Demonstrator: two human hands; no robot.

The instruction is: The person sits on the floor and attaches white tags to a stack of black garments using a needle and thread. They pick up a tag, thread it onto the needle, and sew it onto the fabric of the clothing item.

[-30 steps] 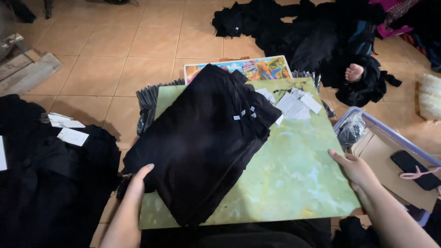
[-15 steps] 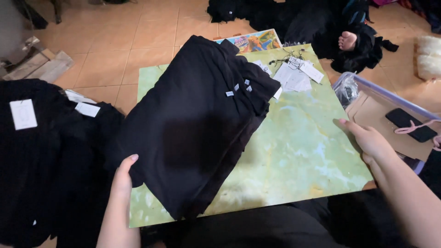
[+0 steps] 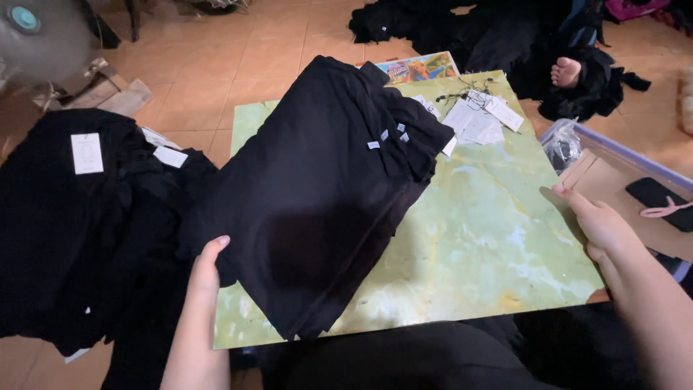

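Note:
A folded black garment [image 3: 325, 195] with small white tags lies slanted over the left half of a green marbled board [image 3: 491, 238]. My left hand [image 3: 206, 263] grips its near left edge, thumb on top. My right hand [image 3: 599, 224] hovers open over the board's right edge, holding nothing.
A heap of black garments with white tags [image 3: 79, 217] lies on the floor to the left. White paper tags [image 3: 480, 119] sit at the board's far end, beside a colourful picture board [image 3: 419, 68]. More black clothes and another person's bare foot [image 3: 567, 72] are far right. A dark phone [image 3: 657, 202] rests on a cardboard tray.
The black garment has slid left across the board toward the heap, carried by my left hand. My right hand stays open near the board's right edge.

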